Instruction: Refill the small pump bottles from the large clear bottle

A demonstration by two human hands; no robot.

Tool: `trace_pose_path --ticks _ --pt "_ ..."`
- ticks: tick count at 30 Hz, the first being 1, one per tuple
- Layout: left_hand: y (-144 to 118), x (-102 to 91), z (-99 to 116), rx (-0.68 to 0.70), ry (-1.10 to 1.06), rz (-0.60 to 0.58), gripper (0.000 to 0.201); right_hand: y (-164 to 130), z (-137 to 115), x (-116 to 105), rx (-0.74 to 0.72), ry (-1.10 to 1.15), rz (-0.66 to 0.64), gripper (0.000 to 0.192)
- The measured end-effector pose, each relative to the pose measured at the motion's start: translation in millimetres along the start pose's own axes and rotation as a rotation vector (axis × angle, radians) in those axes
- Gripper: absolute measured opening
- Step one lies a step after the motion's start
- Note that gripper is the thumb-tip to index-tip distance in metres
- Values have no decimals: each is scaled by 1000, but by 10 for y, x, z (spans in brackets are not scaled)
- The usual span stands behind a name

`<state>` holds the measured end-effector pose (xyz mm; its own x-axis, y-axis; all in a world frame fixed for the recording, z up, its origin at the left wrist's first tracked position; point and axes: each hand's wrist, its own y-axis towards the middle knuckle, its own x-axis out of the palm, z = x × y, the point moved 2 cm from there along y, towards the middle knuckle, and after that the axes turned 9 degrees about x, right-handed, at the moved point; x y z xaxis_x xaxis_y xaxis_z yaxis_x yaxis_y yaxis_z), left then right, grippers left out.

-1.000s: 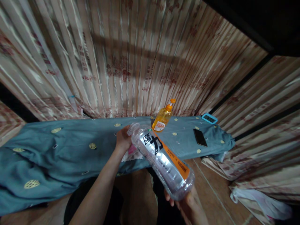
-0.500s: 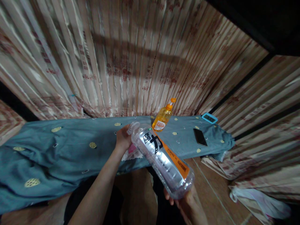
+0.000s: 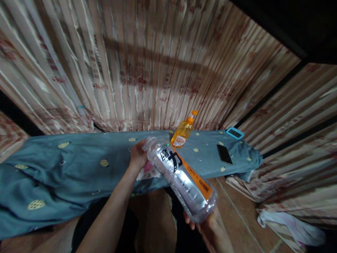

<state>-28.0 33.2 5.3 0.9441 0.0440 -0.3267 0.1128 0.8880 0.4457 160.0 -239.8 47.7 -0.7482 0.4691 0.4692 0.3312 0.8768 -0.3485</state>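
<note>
A large clear plastic bottle point(image 3: 181, 179) with a silver and orange label is held tilted in front of me, its neck toward the upper left. My left hand point(image 3: 139, 153) is closed at the neck end, its fingers partly hidden behind the bottle. Under the base, my right hand point(image 3: 206, 223) supports the bottle with its fingers curled round the underside. Behind the bottle, a pink and white cloth-like item point(image 3: 149, 171) is partly covered. Just beyond stands a pump bottle point(image 3: 182, 133) of orange liquid with an orange top.
A blue-green patterned cloth point(image 3: 86, 158) covers the long surface before me. To the right lie a dark phone point(image 3: 224, 154) and a blue-framed device point(image 3: 235, 133). Pleated curtains point(image 3: 147, 70) hang behind. A whitish cloth or bag point(image 3: 292, 226) is at the lower right.
</note>
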Motion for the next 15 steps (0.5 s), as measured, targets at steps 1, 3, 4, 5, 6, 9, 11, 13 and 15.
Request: trace_pose_path --ticks 1,3,4,5,6,9,11,13,15 --pt "-2 3 -2 1 -11 4 19 -1 -2 4 4 -4 -2 70" --pt "-5 11 -8 -2 -41 19 20 0 -4 8 7 -11 -10 70" --pt "-7 14 -9 -5 -53 26 21 1 -4 9 5 -14 -13 69" --pt "-7 15 -8 -7 -58 32 23 3 -3 8 2 -15 -14 68" --pt "-6 13 -6 -7 -57 34 24 6 -1 7 -2 -15 -15 68" --pt "0 0 12 8 -34 12 28 17 11 -5 -2 -15 -13 69" --pt "4 -8 18 11 -25 2 28 23 23 -17 6 -13 -11 70" --pt "7 -9 14 9 -27 5 27 24 34 -28 11 -9 -11 69" --pt "8 -3 2 7 -34 10 25 22 41 -34 9 3 -10 68"
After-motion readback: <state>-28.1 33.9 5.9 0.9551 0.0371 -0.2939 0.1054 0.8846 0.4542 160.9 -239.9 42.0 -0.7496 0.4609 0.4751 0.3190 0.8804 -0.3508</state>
